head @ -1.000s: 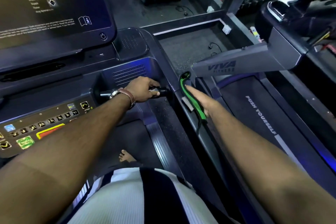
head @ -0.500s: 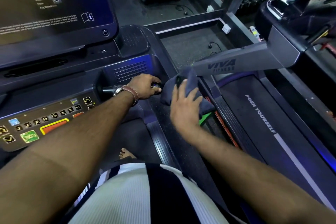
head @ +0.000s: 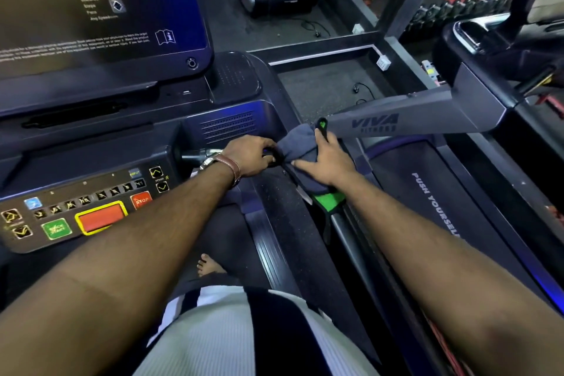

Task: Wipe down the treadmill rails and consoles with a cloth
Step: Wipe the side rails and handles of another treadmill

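— Two hands meet at the end of that handlebar [head: 271,159], yet I can hardly see the bar itself. Can you?

— Only a short chrome stretch beside the console [head: 91,217], and the black tip. The left hand [head: 251,156] covers the rest, fingers curled tight round that tip, a watch strap [head: 233,166] on the wrist.

— And the cloth [head: 297,140]?

— Dark blue, bunched just right of the handlebar tip, touching the left fingers. It lies where this treadmill meets the next one. The right hand [head: 331,166] lies flat on it, fingers straight and spread, thumb pointing at the left hand. The palm hides the cloth's near half.

— Which way does it run?

— Lengthways, away from the person. The far end points at the tip of the grey arm [head: 396,123] marked VIVA, and the near end sits under the wrist.

— Something green is under there too.

— Yes, a long green thing [head: 329,201] lying the same way. A black end with a green mark sticks out past the forefinger, and a green patch shows below the wrist. Hand and cloth hide its middle, so I cannot tell what it is, or whether the palm clamps it.

— The screen [head: 91,9]?

— Cut off at the top and left, its print too blurred to read. The neighbouring belt [head: 433,207] reads PUSH YOURSEL, then the right forearm covers the rest. A bare foot [head: 210,265] peeks out below, half hidden by the person's shirt.
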The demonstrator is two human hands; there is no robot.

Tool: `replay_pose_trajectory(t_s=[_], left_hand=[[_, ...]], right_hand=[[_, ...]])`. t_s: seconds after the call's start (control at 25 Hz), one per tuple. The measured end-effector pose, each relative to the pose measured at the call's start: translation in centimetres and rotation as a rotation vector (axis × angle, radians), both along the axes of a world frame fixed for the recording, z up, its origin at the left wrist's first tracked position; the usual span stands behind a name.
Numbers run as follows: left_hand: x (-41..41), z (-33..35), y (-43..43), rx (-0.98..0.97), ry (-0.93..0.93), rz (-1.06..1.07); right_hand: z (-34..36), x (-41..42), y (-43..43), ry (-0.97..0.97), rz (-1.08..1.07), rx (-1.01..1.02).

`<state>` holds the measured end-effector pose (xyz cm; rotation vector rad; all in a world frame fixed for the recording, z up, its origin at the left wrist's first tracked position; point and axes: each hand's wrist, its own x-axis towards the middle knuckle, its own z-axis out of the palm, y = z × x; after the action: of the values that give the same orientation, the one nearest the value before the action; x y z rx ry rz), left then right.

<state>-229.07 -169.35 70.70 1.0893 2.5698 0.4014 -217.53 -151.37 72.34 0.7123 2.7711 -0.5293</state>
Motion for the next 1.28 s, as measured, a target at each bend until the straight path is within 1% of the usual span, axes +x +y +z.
replay_pose_trajectory(t_s=[0.08,0.12,0.16,0.2,0.24,0.32,0.4,0.48,0.52,0.56,0.6,0.68,0.72,0.76,0.8,0.88,0.92,1.0,1.08,1.12,1.16,1.2,1.28], left_hand=[[-0.3,-0.1,0.3,0.033,-0.059,0.014],[-0.6,-0.2,0.4,0.081,-0.106,0.025],[-1.0,-0.2,0.6,0.152,-0.114,0.031],[-1.6,-0.3,0.8,0.208,-0.068,0.028],[-2.4,-0.3,1.2,0.221,0.025,0.024],[-3.8,0.2,1.8,0.133,0.220,0.070],[-5.2,0.8,2.2,-0.003,0.317,0.080],[-6.5,0.8,1.9,-0.084,0.331,0.028],[-7.0,0.5,1.7,-0.099,0.326,0.006],[-7.2,0.2,1.6,-0.099,0.321,0.000],[-7.3,-0.2,1.5,-0.092,0.314,0.006],[-7.0,-0.6,1.6,-0.098,0.309,0.024],[-7.0,-0.7,1.7,-0.103,0.311,0.027],[-7.1,-0.7,1.8,-0.102,0.314,0.025],[-7.1,-0.5,1.7,-0.094,0.323,0.017],[-7.7,-0.3,0.9,-0.070,0.359,-0.031],[-8.3,-0.2,0.5,-0.054,0.366,-0.058],[-9.3,0.1,-0.1,-0.023,0.344,-0.099],[-10.7,0.2,-0.5,0.019,0.298,-0.162],[-11.3,0.2,-0.7,0.049,0.265,-0.201],[-11.8,0.1,-0.9,0.070,0.220,-0.226],[-12.1,0.2,-1.2,0.075,0.168,-0.238],[-12.6,0.3,-1.8,0.080,0.095,-0.233]], right_hand=[[-0.6,-0.6,-0.3,0.028,-0.036,0.023],[-1.1,-0.6,-0.6,0.039,-0.052,0.040],[-1.5,-0.9,-0.7,0.032,-0.080,0.043],[-1.6,-1.7,-0.7,0.007,-0.133,0.018],[-1.5,-3.0,-0.6,-0.012,-0.204,-0.020],[-1.0,-5.8,-0.1,-0.036,-0.270,-0.061],[-0.8,-7.1,0.3,0.000,-0.249,-0.118],[-1.6,-6.1,1.2,0.078,-0.262,-0.256],[-2.3,-5.3,1.7,0.075,-0.302,-0.350],[-2.9,-5.0,2.2,0.029,-0.350,-0.441],[-3.1,-5.2,2.4,-0.013,-0.395,-0.505],[-3.3,-7.7,2.9,-0.013,-0.448,-0.583],[-2.7,-9.3,2.7,-0.003,-0.451,-0.575],[-1.9,-10.7,2.2,-0.008,-0.427,-0.507],[-1.4,-11.5,1.8,-0.007,-0.371,-0.394],[-0.9,-10.4,0.9,0.023,-0.249,-0.137],[-1.2,-9.1,0.7,0.034,-0.223,-0.063],[-1.2,-7.6,0.8,-0.054,-0.277,-0.065],[-0.8,-10.9,1.0,-0.134,-0.396,-0.131],[-0.7,-13.7,1.0,-0.121,-0.416,-0.143],[-0.3,-16.2,0.6,-0.106,-0.408,-0.121],[-0.2,-18.2,-0.1,-0.073,-0.369,-0.054],[-0.3,-18.8,-1.4,0.004,-0.222,0.091]])
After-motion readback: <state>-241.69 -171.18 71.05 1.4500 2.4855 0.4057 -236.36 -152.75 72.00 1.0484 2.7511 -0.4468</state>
